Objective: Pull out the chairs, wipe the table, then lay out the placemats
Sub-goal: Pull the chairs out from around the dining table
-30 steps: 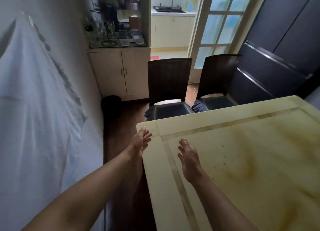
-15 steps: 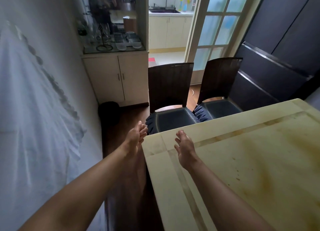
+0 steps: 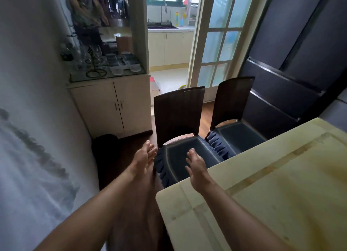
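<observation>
Far left, a blurred white cloth (image 3: pixel 28 166) hangs against the wall. Next along stands a cream two-door cabinet (image 3: pixel 112 108), its glass top crowded with clear drinking glasses (image 3: pixel 97 61). A black round bin (image 3: pixel 105 147) sits at its foot on the dark wooden floor (image 3: pixel 129 143).

Now the left hand (image 3: pixel 143 157) is held out low above that floor, fingers (image 3: pixel 151 152) straight and close together, holding nothing. Its fingertips are just beside the left edge of a chair seat, and I cannot tell whether they touch it.

That seat belongs to the nearer dark-brown high-backed chair (image 3: pixel 178 113), fitted with a navy ruffled cushion (image 3: pixel 174 156). It stands at the far side of the pale yellow stone surface (image 3: pixel 281 203), the front of its seat hidden behind the surface's corner.

The right hand (image 3: pixel 197 166) hovers over that cushion just past the corner. It is palm down, fingers (image 3: pixel 191 154) straight and slightly apart, empty as well.

Just beside it, ruffles meeting, is the second dark-brown high-backed chair (image 3: pixel 232 100), also drawn up against the far edge. Behind the pair is a white-framed frosted-glass door (image 3: pixel 219 44).

On the right, the surface fills the lower corner, streaked with brownish marks, below a dark panelled wall (image 3: pixel 300 62).
</observation>
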### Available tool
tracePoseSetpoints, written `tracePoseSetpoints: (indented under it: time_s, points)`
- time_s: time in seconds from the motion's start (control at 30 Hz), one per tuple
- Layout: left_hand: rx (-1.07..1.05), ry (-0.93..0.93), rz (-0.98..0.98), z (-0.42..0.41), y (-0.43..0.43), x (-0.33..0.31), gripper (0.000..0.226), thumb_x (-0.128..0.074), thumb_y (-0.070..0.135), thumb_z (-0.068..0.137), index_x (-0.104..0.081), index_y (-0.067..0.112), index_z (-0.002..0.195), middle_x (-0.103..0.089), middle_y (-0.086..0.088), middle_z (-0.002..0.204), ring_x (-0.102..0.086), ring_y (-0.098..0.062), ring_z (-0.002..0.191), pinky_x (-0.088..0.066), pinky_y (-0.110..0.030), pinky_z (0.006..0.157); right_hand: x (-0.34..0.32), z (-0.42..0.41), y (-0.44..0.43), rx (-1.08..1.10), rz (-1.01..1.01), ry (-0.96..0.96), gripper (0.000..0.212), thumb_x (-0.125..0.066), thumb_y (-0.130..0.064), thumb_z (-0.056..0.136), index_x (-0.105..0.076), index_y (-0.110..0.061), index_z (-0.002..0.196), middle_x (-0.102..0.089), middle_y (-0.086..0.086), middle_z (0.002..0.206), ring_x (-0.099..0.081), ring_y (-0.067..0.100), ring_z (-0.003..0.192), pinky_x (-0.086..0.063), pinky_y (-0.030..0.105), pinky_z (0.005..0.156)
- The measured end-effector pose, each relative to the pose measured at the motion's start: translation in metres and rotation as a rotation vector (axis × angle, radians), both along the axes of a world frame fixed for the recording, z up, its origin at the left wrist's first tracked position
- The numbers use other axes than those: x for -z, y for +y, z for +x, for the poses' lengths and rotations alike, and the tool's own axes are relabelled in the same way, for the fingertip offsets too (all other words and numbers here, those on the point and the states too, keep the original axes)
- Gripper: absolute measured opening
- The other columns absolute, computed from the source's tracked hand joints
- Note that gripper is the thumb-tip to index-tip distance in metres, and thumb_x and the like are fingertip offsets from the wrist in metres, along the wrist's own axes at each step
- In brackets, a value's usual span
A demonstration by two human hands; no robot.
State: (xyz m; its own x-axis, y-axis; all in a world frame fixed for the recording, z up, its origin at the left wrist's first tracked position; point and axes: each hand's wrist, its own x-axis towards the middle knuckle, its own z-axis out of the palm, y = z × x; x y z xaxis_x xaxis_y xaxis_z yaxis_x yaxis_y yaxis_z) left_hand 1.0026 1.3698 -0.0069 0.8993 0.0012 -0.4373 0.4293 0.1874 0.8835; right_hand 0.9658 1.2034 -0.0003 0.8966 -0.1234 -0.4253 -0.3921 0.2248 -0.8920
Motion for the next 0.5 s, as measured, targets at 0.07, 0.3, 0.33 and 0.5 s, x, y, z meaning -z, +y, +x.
tracePoseSetpoints:
  time_s: [0.07, 0.3, 0.33, 0.5]
  points:
    - [0.026, 0.024, -0.031, 0.032, 0.014, 0.000, 0.057, -0.029, 0.045, 0.099, -0.039, 0.007, 0.140, -0.046, -0.013, 0.143, -0.042, -0.026, 0.133, -0.029, -0.034, 0.109, -0.006, 0.027, 0.015, 0.029, -0.005, 0.010, 0.048, -0.029, -0.037, 0.103, -0.032, -0.015, 0.145, -0.038, 0.005, 0.148, -0.034, 0.023, 0.138, -0.026, 0.040, 0.113]
    - [0.104, 0.070, -0.043, 0.117, 0.041, 0.003, 0.056, -0.028, 0.045, 0.099, -0.039, 0.008, 0.140, -0.048, -0.011, 0.142, -0.043, -0.025, 0.132, -0.029, -0.034, 0.108, -0.022, 0.101, 0.051, 0.101, -0.014, 0.008, 0.034, -0.030, -0.034, 0.103, -0.046, -0.017, 0.128, -0.045, 0.007, 0.141, -0.045, 0.019, 0.120, -0.027, 0.040, 0.111]
    - [0.117, 0.076, -0.049, 0.126, 0.042, 0.003, 0.056, -0.027, 0.045, 0.100, -0.038, 0.008, 0.141, -0.046, -0.011, 0.143, -0.041, -0.025, 0.134, -0.026, -0.036, 0.111, -0.022, 0.112, 0.052, 0.109, -0.023, 0.008, 0.036, -0.030, -0.034, 0.103, -0.046, -0.015, 0.129, -0.045, 0.007, 0.141, -0.045, 0.022, 0.125, -0.027, 0.039, 0.111]
    - [0.166, 0.059, -0.049, 0.176, 0.045, 0.006, 0.056, -0.027, 0.044, 0.100, -0.037, 0.008, 0.142, -0.046, -0.010, 0.143, -0.040, -0.024, 0.135, -0.023, -0.037, 0.116, -0.012, 0.166, 0.050, 0.143, -0.032, 0.015, 0.050, -0.027, -0.036, 0.103, -0.038, -0.002, 0.138, -0.038, 0.012, 0.147, -0.037, 0.027, 0.135, -0.027, 0.039, 0.110]
